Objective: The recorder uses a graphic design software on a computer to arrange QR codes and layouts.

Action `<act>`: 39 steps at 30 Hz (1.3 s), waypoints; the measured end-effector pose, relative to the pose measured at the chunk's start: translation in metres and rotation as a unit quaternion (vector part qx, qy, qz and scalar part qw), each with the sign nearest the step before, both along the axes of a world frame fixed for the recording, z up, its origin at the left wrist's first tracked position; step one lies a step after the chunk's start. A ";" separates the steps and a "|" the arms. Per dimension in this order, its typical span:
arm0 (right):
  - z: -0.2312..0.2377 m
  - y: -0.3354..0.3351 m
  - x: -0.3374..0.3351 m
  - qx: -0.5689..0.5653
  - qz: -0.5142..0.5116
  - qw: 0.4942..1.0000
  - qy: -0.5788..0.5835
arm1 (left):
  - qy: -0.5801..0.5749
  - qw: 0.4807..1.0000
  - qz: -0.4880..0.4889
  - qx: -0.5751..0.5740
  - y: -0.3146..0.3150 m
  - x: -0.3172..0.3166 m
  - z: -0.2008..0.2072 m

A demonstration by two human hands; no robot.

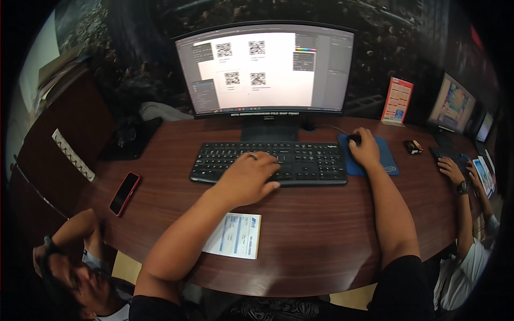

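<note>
My left hand [247, 177] rests over the middle of a black keyboard [321, 167], its fingers spread on the keys and the thumb apart. To its right, my right hand [366, 152] is curled over a black computer mouse [354, 139], which it mostly hides. The mouse sits on a blue mouse pad [390, 158]. Behind the keyboard stands a monitor [278, 75] showing several square black-and-white codes on a white page, with grey tool panels around it. A printed paper form [247, 238] lies on the desk, partly under my left forearm.
A phone in a red case [125, 193] lies left on the brown desk [316, 230]. Right stand a small red-and-white calendar [397, 100], a small dark box [413, 146] and another monitor [452, 104]. A co-worker's hands [451, 169] are at the far right. Another person sits lower left.
</note>
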State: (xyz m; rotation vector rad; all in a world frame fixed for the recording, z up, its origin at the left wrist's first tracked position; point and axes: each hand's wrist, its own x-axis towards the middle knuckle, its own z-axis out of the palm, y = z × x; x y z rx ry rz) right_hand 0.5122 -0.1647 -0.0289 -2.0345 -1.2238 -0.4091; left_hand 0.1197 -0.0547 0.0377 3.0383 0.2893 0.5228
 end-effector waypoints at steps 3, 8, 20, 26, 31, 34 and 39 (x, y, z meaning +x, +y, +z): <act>0.004 -0.002 -0.006 -0.003 0.002 1.000 0.015 | 0.004 0.999 -0.033 0.016 -0.008 0.044 -0.011; 0.002 -0.007 -0.002 -0.018 0.002 0.999 0.036 | -0.006 0.999 0.017 0.030 -0.018 0.068 -0.016; 0.000 -0.001 -0.003 0.000 0.022 1.000 0.007 | -0.135 0.938 0.290 -0.129 0.050 -0.130 -0.006; 0.000 -0.004 0.003 -0.018 0.019 1.000 0.010 | -0.167 0.941 0.260 -0.138 0.044 -0.123 -0.011; -0.002 -0.004 0.003 -0.017 0.017 1.000 0.007 | -0.063 0.944 0.317 -0.069 0.038 -0.112 -0.014; -0.002 -0.003 0.001 -0.016 0.019 1.000 -0.001 | 0.017 0.946 0.324 -0.027 0.045 -0.110 -0.027; -0.002 -0.005 0.004 0.004 0.053 0.999 -0.006 | -0.078 0.950 0.301 0.014 0.047 -0.110 -0.032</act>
